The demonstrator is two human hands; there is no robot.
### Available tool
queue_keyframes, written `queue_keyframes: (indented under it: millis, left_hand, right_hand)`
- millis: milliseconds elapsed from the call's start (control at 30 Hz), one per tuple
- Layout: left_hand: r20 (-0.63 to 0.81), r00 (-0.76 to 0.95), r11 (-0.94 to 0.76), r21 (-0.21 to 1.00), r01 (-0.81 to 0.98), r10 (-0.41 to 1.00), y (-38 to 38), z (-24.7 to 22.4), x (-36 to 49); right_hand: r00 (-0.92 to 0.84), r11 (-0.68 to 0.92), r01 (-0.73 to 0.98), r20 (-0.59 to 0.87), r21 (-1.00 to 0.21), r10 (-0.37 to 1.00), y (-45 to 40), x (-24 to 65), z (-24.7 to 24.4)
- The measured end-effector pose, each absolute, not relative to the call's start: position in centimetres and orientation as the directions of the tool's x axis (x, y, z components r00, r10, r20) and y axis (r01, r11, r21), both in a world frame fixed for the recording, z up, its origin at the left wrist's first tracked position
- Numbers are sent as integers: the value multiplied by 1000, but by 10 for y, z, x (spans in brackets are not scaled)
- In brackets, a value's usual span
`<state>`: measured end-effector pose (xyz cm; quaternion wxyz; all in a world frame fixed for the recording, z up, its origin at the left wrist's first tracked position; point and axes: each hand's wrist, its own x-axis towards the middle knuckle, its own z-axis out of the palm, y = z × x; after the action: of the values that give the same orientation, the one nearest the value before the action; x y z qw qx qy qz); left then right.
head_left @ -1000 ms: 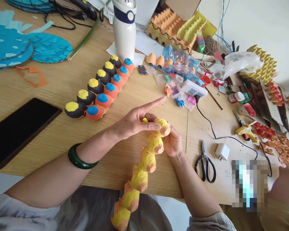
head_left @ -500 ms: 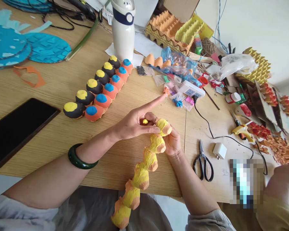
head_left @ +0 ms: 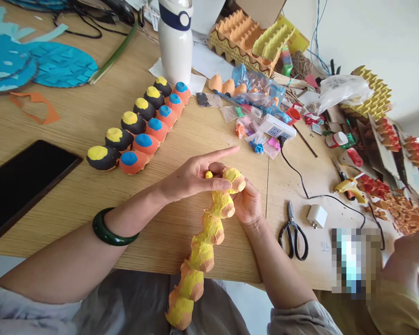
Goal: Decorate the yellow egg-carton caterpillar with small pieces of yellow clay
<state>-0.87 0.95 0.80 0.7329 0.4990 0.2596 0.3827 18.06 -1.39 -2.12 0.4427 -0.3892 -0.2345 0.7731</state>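
A bumpy strip of orange egg-carton cups [head_left: 201, 253], coated on one side with yellow clay, slants from my hands down over my lap. My left hand [head_left: 199, 177] has its index finger stretched out and its thumb on the top cup; a small yellow clay ball [head_left: 208, 174] sits among its curled fingers. Behind the strip's top end, my right hand [head_left: 248, 201] is wrapped round it, fingers partly hidden. On the table to the left lie joined cups, one row black with yellow tops [head_left: 129, 122], the other orange with blue tops [head_left: 155, 129].
A phone [head_left: 31, 184] lies at the left, a white bottle [head_left: 176, 46] stands behind the cups. Black scissors [head_left: 292, 232], a white plug [head_left: 316, 216], a power strip [head_left: 277, 126] and its cable are on the right. Another person's hand [head_left: 410, 253] shows at the right edge.
The view has shifted slightly, so the table things appear a little further left and up. The strip's lower end has swung a little to the right. Both hands keep their hold.
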Motion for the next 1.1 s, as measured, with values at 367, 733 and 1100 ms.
queue_keyframes:
  millis: [367, 733, 1100]
  left_hand:
    - [40, 559, 117, 963, -243, 828, 11, 8, -9]
    - [65, 613, 128, 955, -266, 788, 15, 3, -13]
    - [-27, 503, 104, 986, -127, 864, 14, 4, -11]
  right_hand:
    - [-279, -505, -517, -422, -691, 863, -14, 181, -27]
    - [-322, -502, -522, -385, -690, 865, -12, 182, -23]
    - [-310, -494, -534, -385, -686, 869, -10, 181, -30]
